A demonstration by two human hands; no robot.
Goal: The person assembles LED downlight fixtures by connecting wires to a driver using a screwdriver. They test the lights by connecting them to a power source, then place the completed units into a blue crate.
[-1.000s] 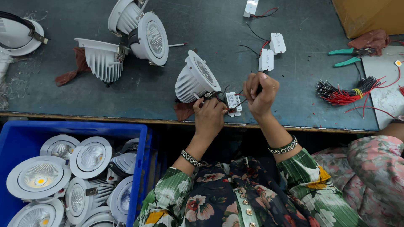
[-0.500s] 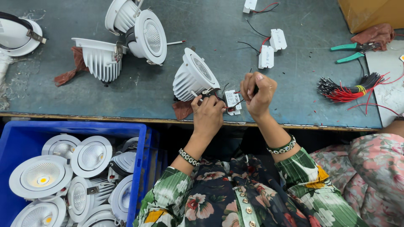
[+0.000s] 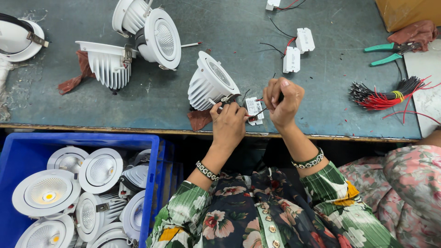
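The left hand (image 3: 229,121) fingers pinch wires at the small white driver box (image 3: 254,110); the right hand (image 3: 284,98) is fisted on a tool. The white downlight (image 3: 211,82) lies touching, centre frame. Table edge (image 3: 138,130) runs directly below; bare tabletop upper centre.

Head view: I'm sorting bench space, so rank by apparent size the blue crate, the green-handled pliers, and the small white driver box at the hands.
1. blue crate, largest, though nearer the camera
2. green-handled pliers
3. small white driver box, partly hidden by fingers
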